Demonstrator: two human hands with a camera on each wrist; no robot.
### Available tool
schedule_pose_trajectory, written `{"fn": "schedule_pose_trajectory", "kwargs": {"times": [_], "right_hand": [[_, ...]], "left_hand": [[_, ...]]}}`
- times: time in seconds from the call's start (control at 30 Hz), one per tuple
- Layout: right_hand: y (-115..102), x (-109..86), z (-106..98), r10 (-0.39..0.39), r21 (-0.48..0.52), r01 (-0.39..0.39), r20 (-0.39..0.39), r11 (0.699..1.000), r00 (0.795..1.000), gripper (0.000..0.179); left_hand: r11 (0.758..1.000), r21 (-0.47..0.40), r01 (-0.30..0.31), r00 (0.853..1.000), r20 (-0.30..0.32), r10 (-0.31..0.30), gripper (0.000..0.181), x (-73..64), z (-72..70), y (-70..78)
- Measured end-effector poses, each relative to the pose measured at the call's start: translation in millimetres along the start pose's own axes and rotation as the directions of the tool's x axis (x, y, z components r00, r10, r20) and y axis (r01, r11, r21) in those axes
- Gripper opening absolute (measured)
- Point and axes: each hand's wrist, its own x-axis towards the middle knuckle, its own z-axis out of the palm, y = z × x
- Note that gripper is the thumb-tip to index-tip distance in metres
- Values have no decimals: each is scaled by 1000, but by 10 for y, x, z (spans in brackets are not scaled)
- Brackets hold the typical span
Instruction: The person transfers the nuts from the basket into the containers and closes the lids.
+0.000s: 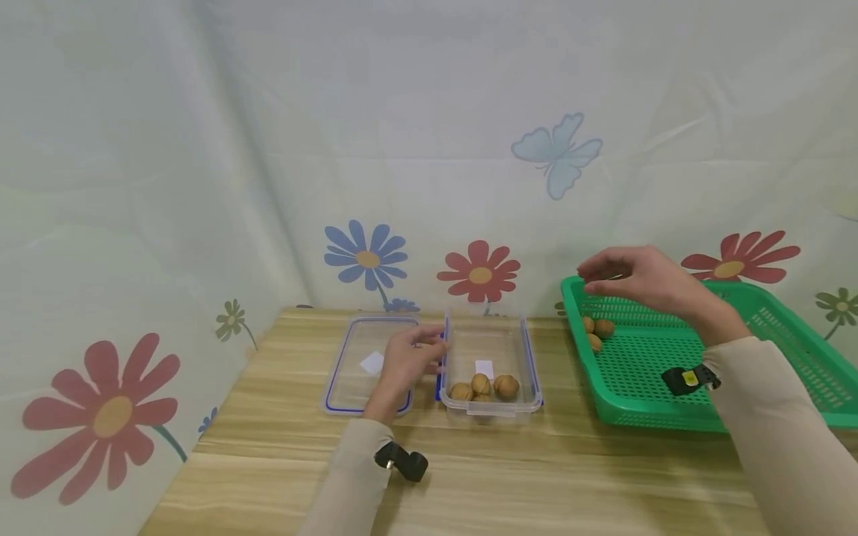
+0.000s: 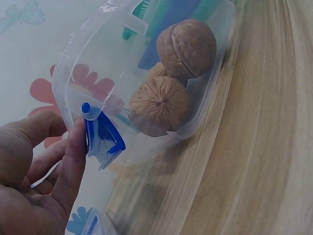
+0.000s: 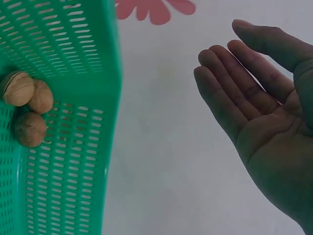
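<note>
My left hand (image 1: 405,361) is at the left wall of a clear plastic box (image 1: 485,339). In the left wrist view, its fairly straight fingertips (image 2: 76,134) touch the box's side at the blue latch (image 2: 102,134). Several walnuts (image 2: 159,105) lie inside, gathered at the box's near end. Above the left back part of a green basket (image 1: 670,417), my right hand (image 1: 646,279) hovers with nothing in it. Its palm and loosely bent fingers (image 3: 220,95) show in the right wrist view. Three walnuts (image 3: 30,129) lie along the basket's left side.
A clear lid (image 1: 348,365) with a blue seal lies flat left of the box, a white paper piece on it. Wooden tabletop (image 1: 509,476) extends in front. A flower-printed curtain (image 1: 415,149) stands right behind the table and on the left.
</note>
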Motion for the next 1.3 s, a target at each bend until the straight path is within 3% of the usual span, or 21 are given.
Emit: {"fn": "schedule_pose_trajectory", "kwargs": {"times": [0.37, 1.07, 1.3], "right_hand": [[317, 63, 38, 54, 58, -56, 39, 997, 998, 45], [949, 143, 245, 105, 49, -112, 130, 992, 986, 39], [1078, 159, 308, 100, 27, -104, 144, 994, 985, 36]], "left_hand": [[1000, 10, -14, 1000, -2, 14, 37, -7, 21, -5], [1000, 25, -10, 1000, -9, 10, 37, -31, 17, 21], [1000, 18, -9, 1000, -2, 9, 37, -176, 29, 270]]}}
